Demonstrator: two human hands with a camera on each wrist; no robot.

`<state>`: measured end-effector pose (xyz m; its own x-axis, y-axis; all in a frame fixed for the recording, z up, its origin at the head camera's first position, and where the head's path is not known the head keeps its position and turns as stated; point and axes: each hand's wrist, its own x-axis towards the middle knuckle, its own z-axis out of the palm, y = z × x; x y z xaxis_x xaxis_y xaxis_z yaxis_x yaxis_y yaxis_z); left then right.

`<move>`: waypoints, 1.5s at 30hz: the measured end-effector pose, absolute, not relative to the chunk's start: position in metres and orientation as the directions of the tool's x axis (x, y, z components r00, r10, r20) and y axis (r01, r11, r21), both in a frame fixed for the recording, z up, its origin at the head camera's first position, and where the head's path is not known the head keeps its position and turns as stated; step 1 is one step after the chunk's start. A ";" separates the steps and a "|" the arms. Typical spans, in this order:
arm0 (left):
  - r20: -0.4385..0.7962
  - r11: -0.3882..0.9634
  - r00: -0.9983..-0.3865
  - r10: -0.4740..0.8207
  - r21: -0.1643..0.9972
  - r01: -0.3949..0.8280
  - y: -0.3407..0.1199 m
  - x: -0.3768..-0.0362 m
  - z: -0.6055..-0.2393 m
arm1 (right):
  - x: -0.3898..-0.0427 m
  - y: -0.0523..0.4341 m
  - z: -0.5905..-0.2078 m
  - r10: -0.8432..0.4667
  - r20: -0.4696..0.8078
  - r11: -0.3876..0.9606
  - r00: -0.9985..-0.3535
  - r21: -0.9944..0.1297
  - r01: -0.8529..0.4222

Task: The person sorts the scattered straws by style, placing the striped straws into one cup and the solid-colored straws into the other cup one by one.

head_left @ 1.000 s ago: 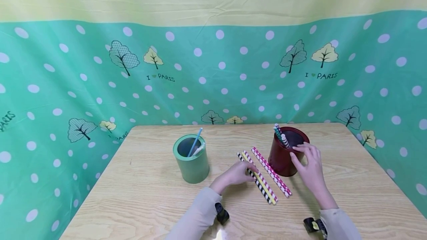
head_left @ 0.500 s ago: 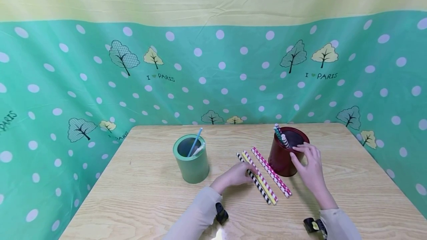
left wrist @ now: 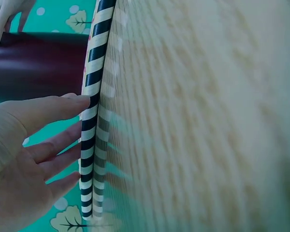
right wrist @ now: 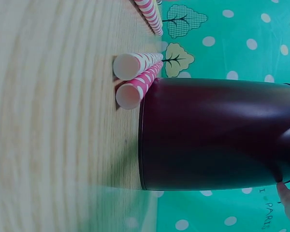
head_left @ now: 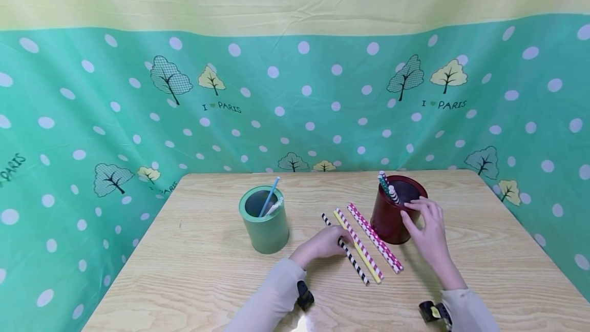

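The black-striped straw [head_left: 345, 249] lies diagonally, far end pointing back-left, touched by the relaxed left hand [head_left: 324, 244]; the right hand [head_left: 426, 229] grips the red cup [head_left: 392, 219].
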<state>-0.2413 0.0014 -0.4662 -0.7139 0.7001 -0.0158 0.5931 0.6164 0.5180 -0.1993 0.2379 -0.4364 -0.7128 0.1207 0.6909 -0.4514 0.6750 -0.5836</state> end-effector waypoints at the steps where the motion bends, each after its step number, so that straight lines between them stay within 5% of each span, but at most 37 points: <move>1: -0.017 0.618 -0.714 0.700 0.515 0.593 0.001 -0.241 -0.467 | -0.199 0.238 -0.436 0.120 0.692 0.675 -0.712 -0.583 -0.452; 45: 0.084 0.597 -0.660 0.746 0.353 0.720 0.001 -0.236 -0.463 | -0.200 0.238 -0.437 0.122 0.692 0.676 -0.711 -0.582 -0.451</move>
<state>-0.2360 0.0011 -0.4629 -0.6602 0.7464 0.0843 0.7202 0.5972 0.3531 -0.1995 0.2380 -0.4369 -0.7114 0.1218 0.6922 -0.4509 0.6764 -0.5824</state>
